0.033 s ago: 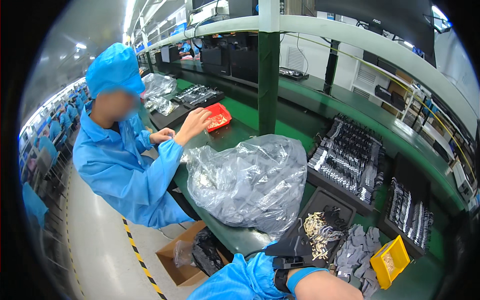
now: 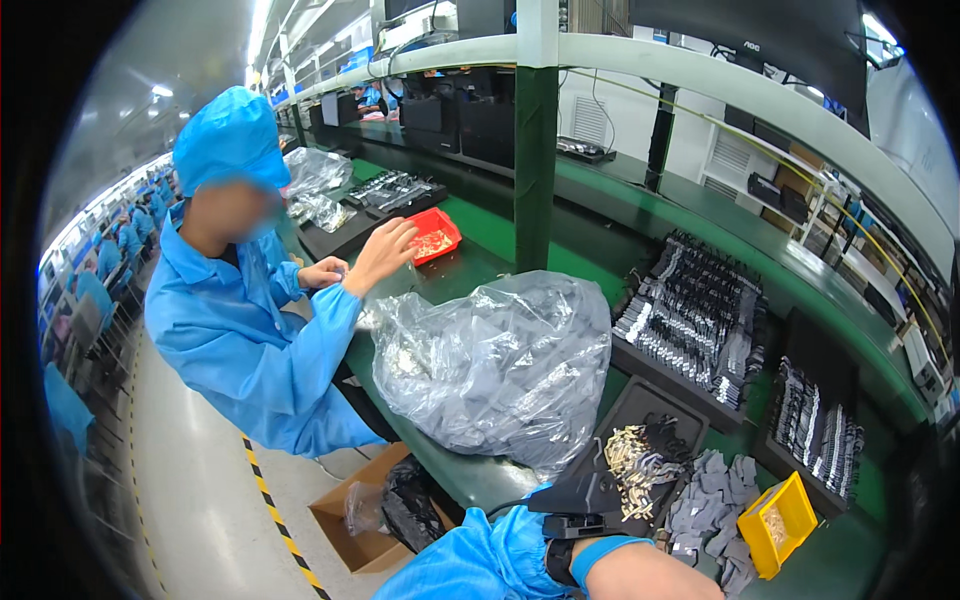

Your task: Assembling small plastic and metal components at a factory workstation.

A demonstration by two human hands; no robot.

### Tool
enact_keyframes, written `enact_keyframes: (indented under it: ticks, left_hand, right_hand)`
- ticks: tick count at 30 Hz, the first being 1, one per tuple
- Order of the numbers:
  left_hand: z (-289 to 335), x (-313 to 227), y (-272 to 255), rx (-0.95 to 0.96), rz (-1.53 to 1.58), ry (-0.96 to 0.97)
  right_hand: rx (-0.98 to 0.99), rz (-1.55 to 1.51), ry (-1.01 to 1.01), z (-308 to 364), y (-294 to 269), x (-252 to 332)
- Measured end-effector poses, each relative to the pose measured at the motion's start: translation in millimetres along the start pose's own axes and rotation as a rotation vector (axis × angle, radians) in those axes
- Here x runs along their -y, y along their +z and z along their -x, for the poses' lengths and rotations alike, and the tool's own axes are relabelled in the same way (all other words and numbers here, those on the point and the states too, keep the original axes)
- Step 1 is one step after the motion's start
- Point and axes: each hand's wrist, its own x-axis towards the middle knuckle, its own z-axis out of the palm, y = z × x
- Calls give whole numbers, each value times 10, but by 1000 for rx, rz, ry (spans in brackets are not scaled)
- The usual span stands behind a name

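Pale floor (image 2: 190,430) seen at 8 o'clock, marked with black-and-yellow tape (image 2: 283,527) at 7. Room lit by ceiling lamps (image 2: 162,91) at 10. Green-and-white post (image 2: 534,170) set just past 12, joined to pale rail (image 2: 740,75) bent by the lens toward 2. White wall (image 2: 635,125) at 1 fitted with louvred vent (image 2: 591,119). White shelf (image 2: 818,208) placed between 2 and 3.

Cardboard box (image 2: 350,542), striped tape (image 2: 283,528); green post (image 2: 534,165), monitor (image 2: 790,50)

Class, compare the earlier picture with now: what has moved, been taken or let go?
Nothing visibly changed; only the whole view shifts very slightly. The grey pieces, yellow bin, clear bag and red tray stay put, as does the co-worker's raised hand. The wearer's own hands are out of view.
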Motion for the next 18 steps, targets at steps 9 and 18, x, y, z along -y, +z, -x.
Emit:
enact_keyframes:
  ticks: [9, 18]
  left_hand:
    - [-43, -68, 108, 49, -5, 15]
    - [-54, -87, 97, 52, -44, 27]
  right_hand:
    - [32, -31, -98, -30, 102, 259]
    - [33, 80, -28, -13, -15, -25]
